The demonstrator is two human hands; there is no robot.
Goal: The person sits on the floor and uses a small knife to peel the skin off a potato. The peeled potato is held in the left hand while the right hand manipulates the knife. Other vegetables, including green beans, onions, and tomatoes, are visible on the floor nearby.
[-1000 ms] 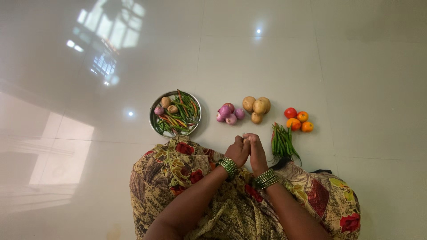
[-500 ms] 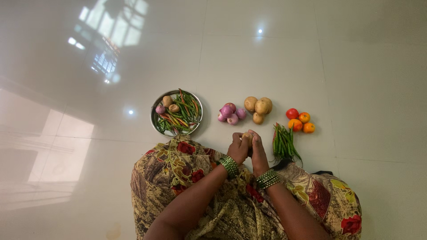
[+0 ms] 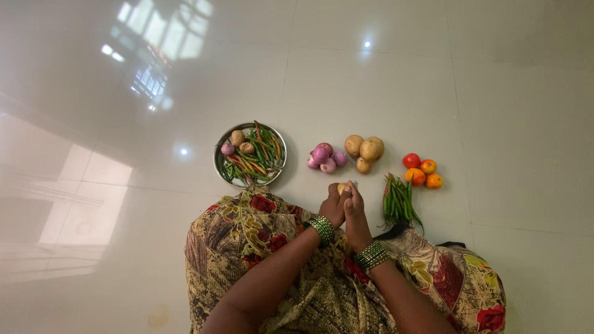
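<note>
Holding a small yellowish potato (image 3: 341, 187) between both hands above the tiled floor (image 3: 383, 80), just ahead of the lap. Left hand (image 3: 333, 207) curls its fingers round the potato's left side; right hand (image 3: 356, 210) presses in from the right, fingers closed together against it. Only the top of the potato shows past the fingertips; grip detail underneath is hidden. Both hands touch each other.

Layout on the floor: steel plate (image 3: 218, 162) of chillies, potatoes and an onion sits to the front-left; pile of red onions (image 3: 326, 158) straight ahead, near; potato pile (image 3: 365, 150) just beside the onions; tomatoes (image 3: 422, 171) further right; green chilli bundle (image 3: 397, 199) just right of the right hand. Patterned cloth over the lap (image 3: 247, 241) lies directly below the hands. Open floor beyond the vegetable row and to the far left.
</note>
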